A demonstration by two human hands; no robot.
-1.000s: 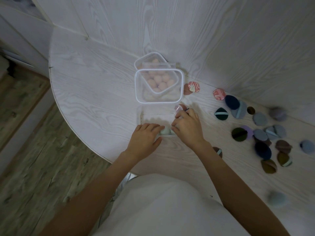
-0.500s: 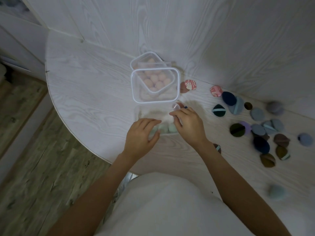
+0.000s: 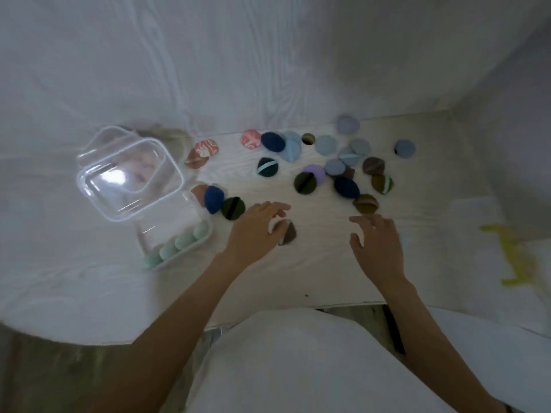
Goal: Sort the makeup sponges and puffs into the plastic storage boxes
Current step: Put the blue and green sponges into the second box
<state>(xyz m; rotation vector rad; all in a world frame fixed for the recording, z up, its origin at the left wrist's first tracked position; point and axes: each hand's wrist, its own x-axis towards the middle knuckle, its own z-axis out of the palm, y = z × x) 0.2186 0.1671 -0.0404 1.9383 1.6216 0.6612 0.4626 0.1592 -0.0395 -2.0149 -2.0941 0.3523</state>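
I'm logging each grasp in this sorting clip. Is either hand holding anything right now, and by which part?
Nothing is held. The left hand reaches open over a brown puff; the right hand hovers open above the table.

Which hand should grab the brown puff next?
Probably the left hand: its open fingers are right over the brown puff. The right hand is open too, but farther off.

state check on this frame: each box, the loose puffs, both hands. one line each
upper clear box: lidded, pink sponges inside.
lower clear box: open, row of mint-green sponges along its near side.
loose puffs: scattered on the table, unsorted.
brown puff: flat on the table, under the left hand's fingers.
left hand: open, over the brown puff.
right hand: open, holds nothing.
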